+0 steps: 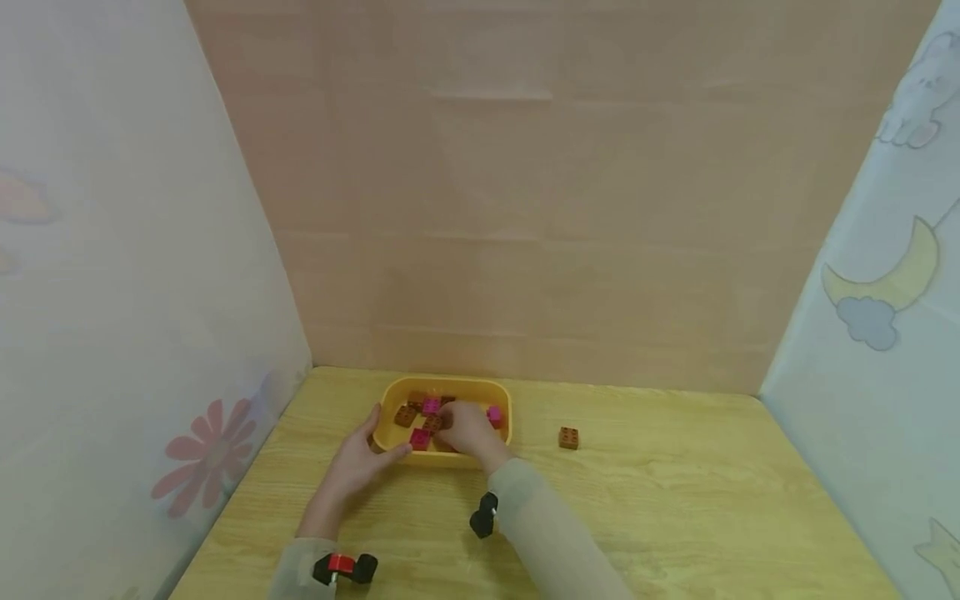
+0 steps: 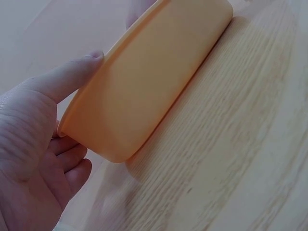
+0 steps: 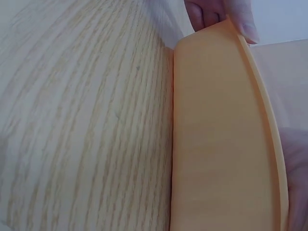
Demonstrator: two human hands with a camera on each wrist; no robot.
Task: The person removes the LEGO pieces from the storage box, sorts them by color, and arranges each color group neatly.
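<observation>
Yellow tray [image 1: 450, 460] gripped at corner by L hand [image 1: 356, 462]; R hand [image 1: 468, 428] amongst bricks [image 1: 420, 439], can't tell grip; tray cd tip if L presses too hard

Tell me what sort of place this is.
Probably a tabletop recording booth, perhaps child-themed: a wood-grain table is closed in by a tan backdrop and pale side walls printed with a flower and a moon.
</observation>
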